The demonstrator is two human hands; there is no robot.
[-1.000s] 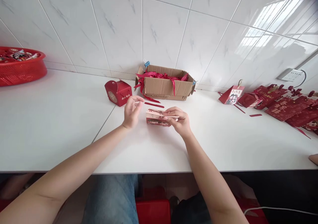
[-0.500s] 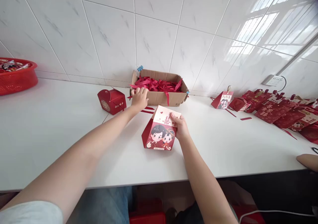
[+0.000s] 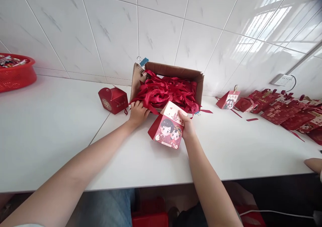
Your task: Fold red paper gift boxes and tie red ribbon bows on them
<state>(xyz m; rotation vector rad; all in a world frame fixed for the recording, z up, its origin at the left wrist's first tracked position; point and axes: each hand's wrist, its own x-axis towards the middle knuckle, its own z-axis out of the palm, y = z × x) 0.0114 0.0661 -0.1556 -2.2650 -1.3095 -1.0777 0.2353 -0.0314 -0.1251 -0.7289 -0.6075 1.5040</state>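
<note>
My left hand (image 3: 138,114) has its fingers hooked over the near left edge of a cardboard box (image 3: 176,69), which is tipped toward me. Tangled red ribbons (image 3: 168,91) fill that box, and a few hang over its front edge. In my right hand (image 3: 188,126) is a red and cream paper gift box (image 3: 167,129) printed with a cartoon couple, thumb on its front face. It is held tilted just in front of the cardboard box. Left of my left hand stands a smaller dark red gift box (image 3: 114,101) with a gold emblem.
A red plastic basket (image 3: 18,76) with wrapped items stands at the far left. On the right are an upright gift box (image 3: 228,100), several red gift bags (image 3: 276,111) and loose ribbon scraps (image 3: 252,119). Another person's arm (image 3: 313,165) rests at the right edge.
The cardboard box has tipped toward me under my left hand, showing more of its ribbons. My left hand has come lower and nearer. The gift box in my right hand has shifted slightly right and tilted.
</note>
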